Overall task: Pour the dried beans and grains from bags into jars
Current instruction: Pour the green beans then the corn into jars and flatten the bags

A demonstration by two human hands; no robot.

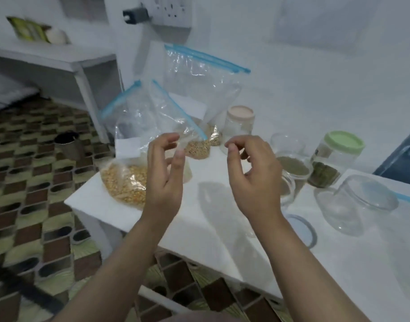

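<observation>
Three clear zip bags with blue seals stand at the far left of the white table (222,240). One holds yellow split peas (124,182), one small tan grains (198,148), and the tall bag (199,75) has a little grain at its bottom. My left hand (167,175) hovers in front of the bags with its fingers curled and apart, close to the middle bag's corner. My right hand (252,173) is raised beside it, fingers apart and holding nothing. An open jar of grey-green grain (292,168) sits just right of my right hand.
A jar with a beige lid (240,126) stands behind my hands, and a green-lidded jar (336,156) of green beans is at the right. An empty glass jar (357,205) lies tilted near a loose blue-rimmed lid (302,228). A metal cup (68,145) stands on the patterned floor.
</observation>
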